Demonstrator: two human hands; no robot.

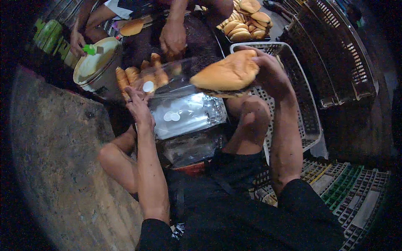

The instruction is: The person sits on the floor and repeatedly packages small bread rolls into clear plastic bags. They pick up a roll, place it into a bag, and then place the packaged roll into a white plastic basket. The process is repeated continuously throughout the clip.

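My right hand (270, 69) grips a large golden bread bun (226, 72) by its right end, raised above my knee. A dark filling or crust shows along its lower edge. With my left hand (140, 106) I pinch the edge of a clear plastic bag (165, 79) that bears a white round sticker. Under it, a stack of clear plastic bags (188, 119) lies flat in front of me, topped by white round marks. Several long golden rolls (132, 75) lie just beyond my left hand, partly behind the lifted plastic.
Across from me, a co-worker's hand (173, 37) reaches down near the rolls; another hand (77, 45) is beside a green-handled tool in a cream-filled bucket (97, 62). A white plastic crate (312, 113) stands at my right. Piled buns (247, 27) sit at the back.
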